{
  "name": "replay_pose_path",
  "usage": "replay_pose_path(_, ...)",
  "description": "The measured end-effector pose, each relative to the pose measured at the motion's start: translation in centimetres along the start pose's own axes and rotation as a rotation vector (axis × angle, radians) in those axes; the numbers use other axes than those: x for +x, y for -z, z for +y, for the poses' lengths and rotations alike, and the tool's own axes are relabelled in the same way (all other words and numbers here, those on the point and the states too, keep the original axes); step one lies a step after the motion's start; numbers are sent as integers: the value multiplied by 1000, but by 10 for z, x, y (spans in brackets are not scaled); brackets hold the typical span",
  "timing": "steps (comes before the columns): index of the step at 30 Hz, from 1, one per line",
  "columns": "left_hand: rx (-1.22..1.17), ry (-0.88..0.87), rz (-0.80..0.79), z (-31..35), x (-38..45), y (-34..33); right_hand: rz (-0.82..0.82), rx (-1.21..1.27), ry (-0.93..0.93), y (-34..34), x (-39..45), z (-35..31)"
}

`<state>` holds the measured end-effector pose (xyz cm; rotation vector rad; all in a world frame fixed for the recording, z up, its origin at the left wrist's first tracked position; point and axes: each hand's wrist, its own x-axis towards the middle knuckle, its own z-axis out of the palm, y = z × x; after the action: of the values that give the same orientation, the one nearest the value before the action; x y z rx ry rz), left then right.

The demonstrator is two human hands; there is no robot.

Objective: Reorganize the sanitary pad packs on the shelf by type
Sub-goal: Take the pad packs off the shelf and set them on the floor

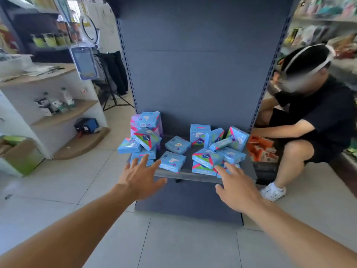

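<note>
My left hand (pixel 139 176) is spread wide, holding nothing, just short of the messy blue pad packs (pixel 172 161) dumped on the low grey shelf (pixel 185 176). Right hand (pixel 236 187) is the same, fingers loose near the right-side pile (pixel 207 157).

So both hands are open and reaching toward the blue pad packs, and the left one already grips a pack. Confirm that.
Not quite. The head view shows the left hand open with fingers spread, holding nothing; its fingertips only reach the edge of the left pile of blue pad packs. The right hand is open too, reaching toward the right pile on the grey shelf.
</note>
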<state>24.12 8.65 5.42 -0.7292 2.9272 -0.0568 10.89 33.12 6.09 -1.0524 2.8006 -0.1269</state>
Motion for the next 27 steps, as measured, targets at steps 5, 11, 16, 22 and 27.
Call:
replay_pose_path(5,-30,55,27,-40,5,-1,5,24,103,3,40,-48)
replay_pose_path(11,-58,91,33,-78,34,-2,-16,186,130,-7,93,-93)
replay_pose_path(16,-56,100,44,-112,78,-8,-36,227,131,-23,156,-126)
replay_pose_path(22,-45,112,59,-153,155,-20,-34,236,155,-48,242,-159)
replay_pose_path(27,-67,113,4,-165,186,-36,-82,187,153,-58,277,-163)
